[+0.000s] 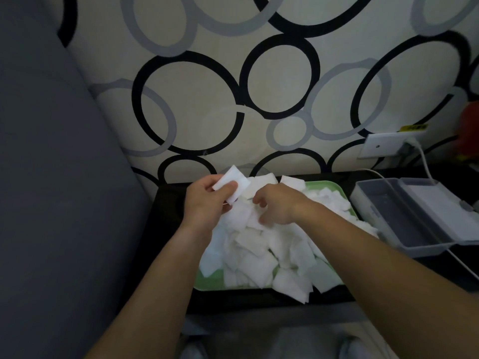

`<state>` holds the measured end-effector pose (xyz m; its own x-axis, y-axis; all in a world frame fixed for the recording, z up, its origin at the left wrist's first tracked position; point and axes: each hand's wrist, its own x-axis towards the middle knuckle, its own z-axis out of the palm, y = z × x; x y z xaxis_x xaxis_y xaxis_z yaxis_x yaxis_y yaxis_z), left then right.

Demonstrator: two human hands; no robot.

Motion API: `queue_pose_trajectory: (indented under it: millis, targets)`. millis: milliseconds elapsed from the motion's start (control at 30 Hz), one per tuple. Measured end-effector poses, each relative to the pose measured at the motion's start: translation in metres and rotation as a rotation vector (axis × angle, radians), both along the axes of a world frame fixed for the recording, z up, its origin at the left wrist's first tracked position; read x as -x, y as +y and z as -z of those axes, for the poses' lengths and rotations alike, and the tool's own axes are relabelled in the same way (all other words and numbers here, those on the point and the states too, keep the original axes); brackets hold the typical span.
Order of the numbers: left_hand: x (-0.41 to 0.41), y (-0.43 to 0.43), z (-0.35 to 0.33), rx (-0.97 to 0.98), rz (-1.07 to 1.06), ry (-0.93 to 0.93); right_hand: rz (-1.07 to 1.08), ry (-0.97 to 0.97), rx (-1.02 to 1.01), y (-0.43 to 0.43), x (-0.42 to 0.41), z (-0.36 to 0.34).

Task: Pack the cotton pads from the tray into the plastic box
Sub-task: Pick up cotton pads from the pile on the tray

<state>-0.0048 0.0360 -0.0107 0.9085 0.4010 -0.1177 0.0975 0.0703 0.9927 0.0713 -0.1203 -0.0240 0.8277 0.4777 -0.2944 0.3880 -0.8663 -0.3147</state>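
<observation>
A green tray [324, 184] on a dark table holds a loose heap of white square cotton pads [261, 252], some spilling over its near edge. My left hand [207, 203] grips a small stack of pads [230, 183] above the tray's far left corner. My right hand [277, 206] hovers over the heap with curled fingers reaching down onto the pads; whether it pinches one cannot be made out. The grey plastic box [394, 216] stands open to the right of the tray, its lid hinged back, and its inside looks bare.
A dark table [171, 203] carries the tray and box. Grey sofa upholstery [51, 177] fills the left. The circle-patterned wall [233, 86] rises behind, with a socket [386, 146] and a white cable [425, 161] running down beside the box. A red object [470, 130] sits far right.
</observation>
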Motion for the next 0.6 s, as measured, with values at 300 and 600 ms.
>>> queue_pose_trajectory:
  millis: [300,600]
  targets:
    - [0.004,0.004,-0.003,-0.02,0.012,0.0,0.073,-0.09,-0.119,-0.002,0.003,-0.01]
    - [0.011,-0.024,-0.007,0.074,0.117,0.041,0.342,0.132,-0.855,-0.059,0.043,-0.037]
